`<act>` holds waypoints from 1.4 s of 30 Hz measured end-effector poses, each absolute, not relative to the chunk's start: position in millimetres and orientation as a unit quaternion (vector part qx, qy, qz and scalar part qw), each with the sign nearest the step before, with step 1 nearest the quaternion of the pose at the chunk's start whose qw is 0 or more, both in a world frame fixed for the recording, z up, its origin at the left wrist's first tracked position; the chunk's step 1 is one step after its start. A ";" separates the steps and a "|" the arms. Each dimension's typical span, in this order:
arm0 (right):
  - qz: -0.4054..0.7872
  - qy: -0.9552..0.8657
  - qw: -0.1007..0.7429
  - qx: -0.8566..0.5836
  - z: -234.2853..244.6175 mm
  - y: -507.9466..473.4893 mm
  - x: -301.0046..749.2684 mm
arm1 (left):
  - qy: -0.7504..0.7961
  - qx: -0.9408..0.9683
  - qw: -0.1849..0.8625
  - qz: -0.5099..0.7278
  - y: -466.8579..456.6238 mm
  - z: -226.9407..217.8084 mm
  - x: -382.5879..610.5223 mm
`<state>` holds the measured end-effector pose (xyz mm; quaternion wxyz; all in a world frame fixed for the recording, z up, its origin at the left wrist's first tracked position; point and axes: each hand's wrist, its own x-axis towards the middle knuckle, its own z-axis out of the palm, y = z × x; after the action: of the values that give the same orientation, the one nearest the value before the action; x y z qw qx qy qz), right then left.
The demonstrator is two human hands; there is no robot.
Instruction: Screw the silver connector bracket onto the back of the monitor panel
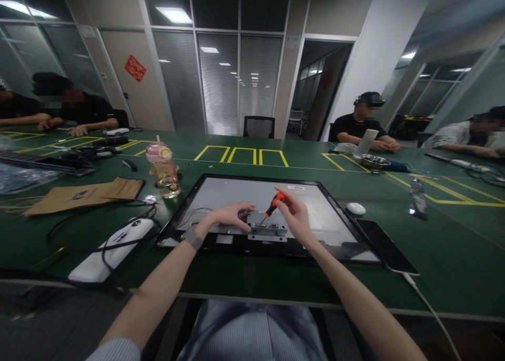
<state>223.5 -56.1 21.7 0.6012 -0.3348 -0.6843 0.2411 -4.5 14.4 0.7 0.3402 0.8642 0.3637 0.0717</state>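
Observation:
A monitor panel (221, 192) lies face down on the green table (276, 282), its grey metal back up inside a black frame. My right hand (294, 216) is closed on a small orange-handled screwdriver (274, 203), tip pointing down at a metal connector bracket (268, 229) near the panel's front edge. My left hand (231, 215) rests on the panel just left of the bracket, fingers curled and pressing on a small part I cannot make out. A grey watch (193, 239) sits on my left wrist.
A pink-lidded bottle (163, 171) stands left of the panel, with brown paper bags (87, 193), a white panda-faced case (110, 250) and black cables. A white mouse (355, 208) and a black phone (384, 245) lie on the right. Other people sit round the table's far sides.

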 end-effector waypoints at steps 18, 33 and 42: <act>0.188 -0.668 0.624 -0.359 18.5 -49.1 225.8 | 0.357 0.872 0.326 0.075 11.9 3.6 -3.4; 0.172 -0.630 0.652 -0.386 13.1 -45.7 223.8 | 0.359 0.866 0.341 0.069 16.0 -0.8 -5.5; 0.296 -0.680 0.595 -0.310 21.1 -54.1 222.1 | 0.362 0.867 0.335 0.076 11.5 3.6 -4.3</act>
<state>222.1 -54.1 21.1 0.5948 -0.3102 -0.6799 0.2962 -4.3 11.5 3.6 0.3346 0.8668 0.3617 0.0765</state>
